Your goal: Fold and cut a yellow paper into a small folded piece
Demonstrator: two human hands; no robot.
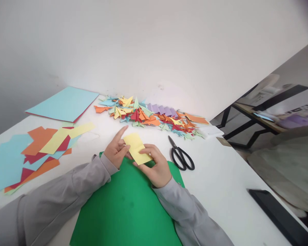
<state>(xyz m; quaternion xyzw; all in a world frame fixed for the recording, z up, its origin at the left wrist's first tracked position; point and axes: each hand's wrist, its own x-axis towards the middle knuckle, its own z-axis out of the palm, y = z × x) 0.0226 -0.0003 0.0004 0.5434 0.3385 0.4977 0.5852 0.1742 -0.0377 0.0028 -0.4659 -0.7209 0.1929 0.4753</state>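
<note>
Between my two hands is a small yellow sheet of paper (137, 147), tilted, with a faint crease across it. My left hand (116, 150) pinches its left edge between thumb and fingers, the index finger stretched away from the sheet. On the other side my right hand (156, 167) grips the lower right part, fingers on top and thumb at the near edge. A green sheet (128, 205) lies under both hands. Black-handled scissors (181, 155) rest just right of my right hand, blades pointing away.
Folded paper pieces in many colours (143, 116) are heaped along the wall. Loose paper scraps (41, 150) spread over the left of the white table (215, 191). A large light-blue sheet (64, 102) lies behind them. A black flat object (279, 215) sits near the right edge.
</note>
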